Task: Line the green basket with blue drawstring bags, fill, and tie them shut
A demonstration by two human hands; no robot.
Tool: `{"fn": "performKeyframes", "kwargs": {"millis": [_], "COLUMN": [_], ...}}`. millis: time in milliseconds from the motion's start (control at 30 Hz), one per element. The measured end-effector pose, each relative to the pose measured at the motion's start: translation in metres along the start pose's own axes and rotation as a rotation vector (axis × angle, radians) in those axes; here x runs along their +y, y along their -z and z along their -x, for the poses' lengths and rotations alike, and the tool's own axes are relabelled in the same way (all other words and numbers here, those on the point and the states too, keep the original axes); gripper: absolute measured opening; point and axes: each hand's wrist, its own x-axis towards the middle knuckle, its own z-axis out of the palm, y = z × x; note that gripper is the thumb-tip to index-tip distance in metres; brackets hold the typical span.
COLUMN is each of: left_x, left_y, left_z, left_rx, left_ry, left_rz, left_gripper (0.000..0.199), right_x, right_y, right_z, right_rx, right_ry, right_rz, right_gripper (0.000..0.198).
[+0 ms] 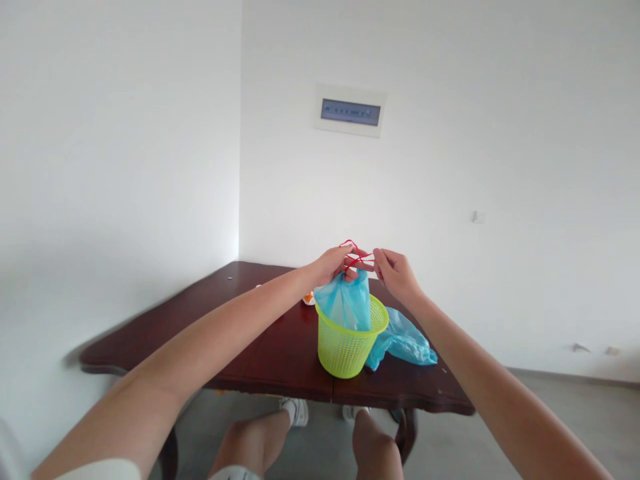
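Note:
A light-blue plastic bag [347,303] rises, gathered at its top, out of a yellow-green mesh wastebasket [347,350]. Over the gathered neck, my left hand [340,263] has a thin red drawstring [359,258] looped about its fingers, close to the plastic. My right hand [394,270] pinches the other end of the drawstring, pulled out to the right. The string crosses itself in the short gap between the hands. The bag's lower part is hidden inside the basket.
Another blue plastic bag [403,340] lies crumpled right of the basket on a dark red wooden table [285,350]. A small orange-and-white item [309,299] is partly hidden behind my left arm. White walls stand behind and to the left.

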Motion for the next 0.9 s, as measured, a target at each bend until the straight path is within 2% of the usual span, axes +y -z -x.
{"fn": "performKeyframes", "kwargs": {"millis": [100, 233, 333, 400, 467, 533, 600, 667, 733, 833, 900], "left_x": [0.006, 0.015, 0.019, 0.023, 0.029, 0.037, 0.044, 0.047, 0.044, 0.036, 0.029], "left_y": [0.004, 0.011, 0.01, 0.006, 0.001, -0.002, -0.004, -0.004, -0.002, 0.002, 0.005], "left_z": [-0.001, 0.006, 0.017, 0.027, 0.037, 0.045, 0.049, 0.049, 0.046, 0.04, 0.038], "left_rx": [0.022, -0.057, -0.149, -0.151, -0.062, 0.057, 0.108, 0.082, 0.002, -0.147, -0.208], "left_ry": [0.036, 0.108, 0.068, -0.082, -0.338, -0.604, -0.802, -0.931, -0.986, -0.964, -0.948], "left_rz": [0.133, 0.125, -0.058, -0.33, -0.727, -1.101, -1.289, -1.291, -1.223, -1.134, -1.1], "left_gripper": [0.048, 0.079, 0.09, 0.09, 0.081, 0.071, 0.069, 0.072, 0.071, 0.066, 0.067], "right_x": [-0.005, -0.005, -0.003, -0.002, -0.002, 0.0, 0.003, 0.008, 0.014, 0.024, 0.031], "right_y": [-0.006, -0.019, -0.021, -0.018, -0.014, -0.012, -0.016, -0.025, -0.037, -0.051, -0.055], "right_z": [0.016, 0.04, 0.05, 0.05, 0.043, 0.029, 0.013, -0.001, -0.01, -0.015, -0.016], "right_rx": [-0.088, -0.296, -0.386, -0.312, -0.083, 0.12, 0.15, 0.041, -0.072, -0.13, -0.109], "right_ry": [0.097, 0.208, 0.238, 0.262, 0.285, 0.256, 0.172, 0.066, -0.04, -0.133, -0.145], "right_rz": [0.024, 0.272, 0.457, 0.479, 0.376, 0.173, -0.038, -0.22, -0.384, -0.56, -0.561], "right_gripper": [0.06, 0.051, 0.047, 0.05, 0.05, 0.046, 0.047, 0.055, 0.063, 0.067, 0.067]}}
